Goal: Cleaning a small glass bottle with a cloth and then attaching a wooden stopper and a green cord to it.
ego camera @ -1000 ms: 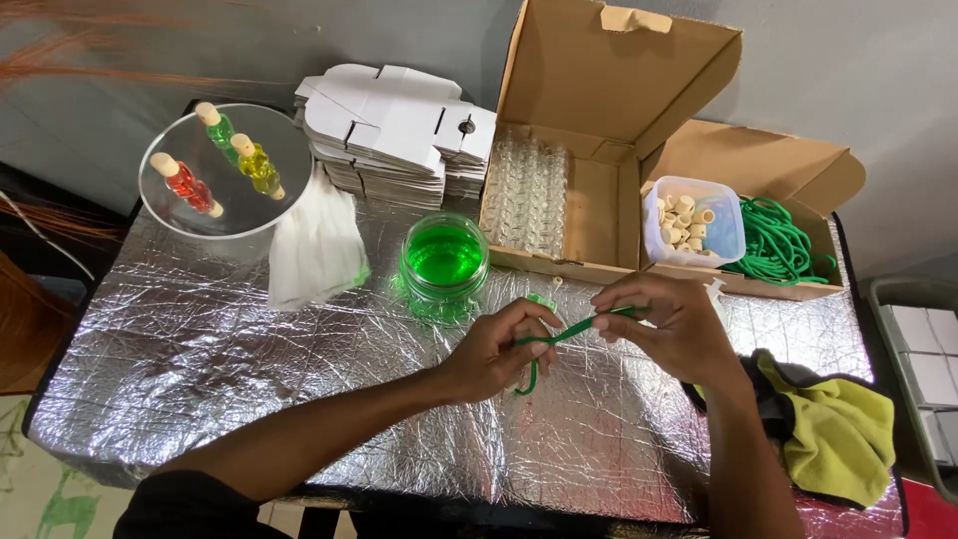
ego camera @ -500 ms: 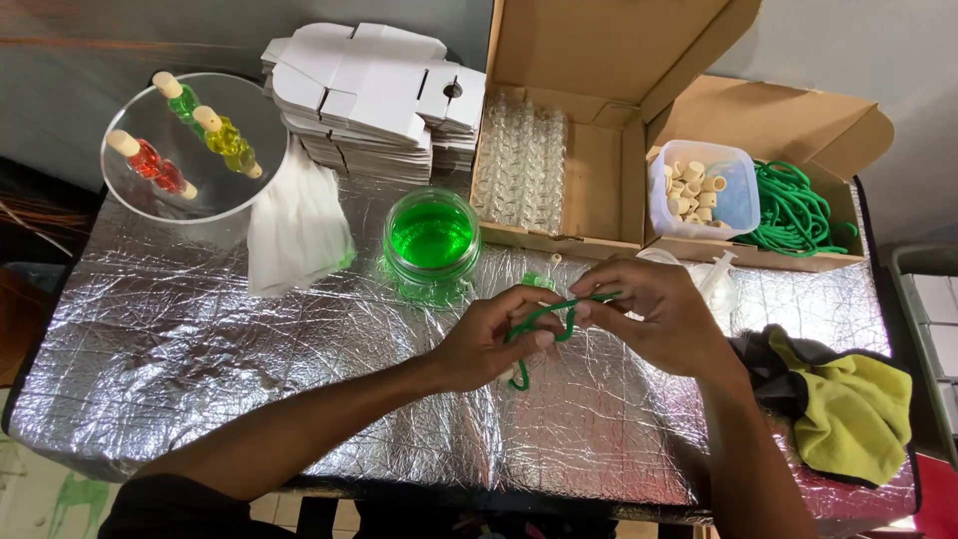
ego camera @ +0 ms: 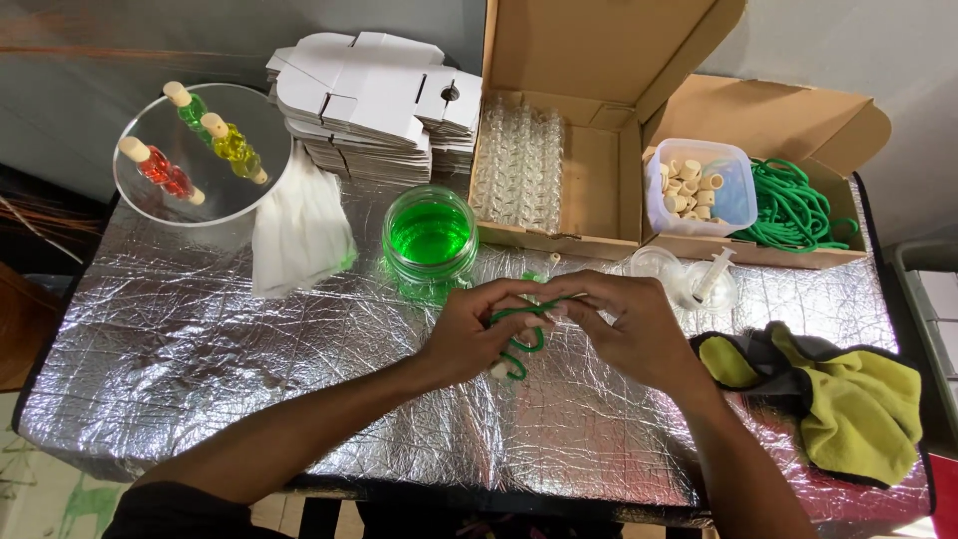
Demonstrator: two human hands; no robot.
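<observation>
Hands are held together over the foil-covered table (ego camera: 200,379), approx. mid-frame, w/ a green cord (ego camera: 521,337) gripped between them. Left hand (ego camera: 477,334) is curled around the cord's left part, fingers closed on it; a loop of cord hangs out below the hand, just above the foil. Right hand (ego camera: 634,329) is pinched on the cord's other end, thumb and forefinger pressed tight, remaining fingers folded loosely. What exactly is held at the right fingertips besides cord can't be told.

Just behind the hands a glass jar of green liquid (ego camera: 430,236) is stood on the foil. To its left a white cloth (ego camera: 299,232) is draped, and beyond that a clear round dish (ego camera: 230,195) is seen w/ three small corked bottles on it: red (ego camera: 160,168), yellow (ego camera: 236,146), green (ego camera: 190,108). A stack of flat white carton blanks (ego camera: 374,105) is piled at the back.

An open cardboard box (ego camera: 599,170) w/ rows of empty clear bottles (ego camera: 519,160) is placed right of the stack. A 2nd open box (ego camera: 788,120) holds a plastic tub of corks (ego camera: 697,185) and a heap of green cord (ego camera: 793,208). In front, a clear cup w/ syringe (ego camera: 711,279) is set. A yellow cloth (ego camera: 858,409) is bunched at the right edge.
</observation>
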